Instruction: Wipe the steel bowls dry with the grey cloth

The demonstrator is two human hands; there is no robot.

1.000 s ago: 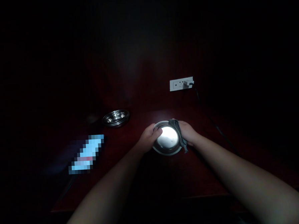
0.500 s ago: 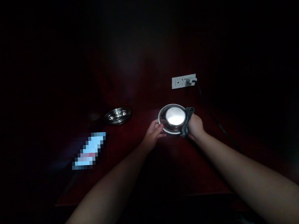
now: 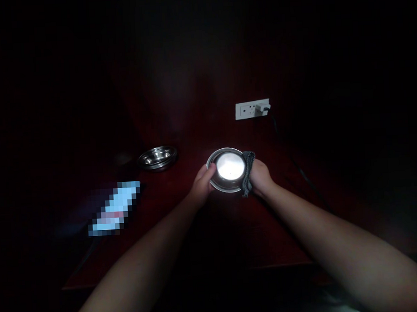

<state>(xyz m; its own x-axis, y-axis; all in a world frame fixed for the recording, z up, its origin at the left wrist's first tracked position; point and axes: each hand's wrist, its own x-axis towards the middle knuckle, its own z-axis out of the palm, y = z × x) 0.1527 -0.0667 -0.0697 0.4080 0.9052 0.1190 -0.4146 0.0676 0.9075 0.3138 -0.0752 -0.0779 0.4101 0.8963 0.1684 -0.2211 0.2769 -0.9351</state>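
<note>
A shiny steel bowl (image 3: 231, 168) is held up over the table, its round face tilted toward me and a bright glare on its middle. My left hand (image 3: 203, 186) grips its left rim, thumb on the near face and fingers behind. At the right rim my right hand (image 3: 261, 177) is closed on a dark grey cloth (image 3: 248, 172) folded over the bowl's edge; most of its fingers are hidden behind cloth and bowl. A small stack of steel bowls (image 3: 157, 158) rests on the table, left of my hands.
A lit, pixelated screen (image 3: 116, 207) lies on the dark red table (image 3: 168, 195) at the left. On the back wall is a white socket plate (image 3: 246, 110) with a plugged-in adapter (image 3: 263, 108). Its black cable (image 3: 303, 174) runs down to the right. Surroundings are very dark.
The bowl, cloth and both hands have shifted left and slightly nearer. My left thumb has moved higher on the bowl's face. The whole view has shifted slightly.
</note>
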